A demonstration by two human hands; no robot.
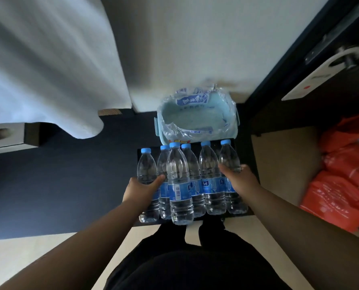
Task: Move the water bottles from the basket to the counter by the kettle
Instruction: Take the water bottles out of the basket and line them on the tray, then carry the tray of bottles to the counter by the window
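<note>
Several clear water bottles (179, 181) with blue caps and blue labels are bunched side by side in front of me, above the floor. My left hand (142, 188) wraps the leftmost bottle (146, 170) at the bunch's left side. My right hand (238, 176) grips the rightmost bottle (229, 155) at the right side. The two hands press the bunch between them. Just beyond the bottles stands a light blue basket (234, 120) lined with crumpled clear plastic wrap (192, 99), with no bottles in it. No kettle or counter is in view.
A white bed cover (48, 65) hangs at the left above a dark carpet (59, 181). A dark door with a handle and a hanging tag (312, 78) is at the upper right. Orange plastic bags (342, 181) lie on the floor at the right. My black-clad legs are below.
</note>
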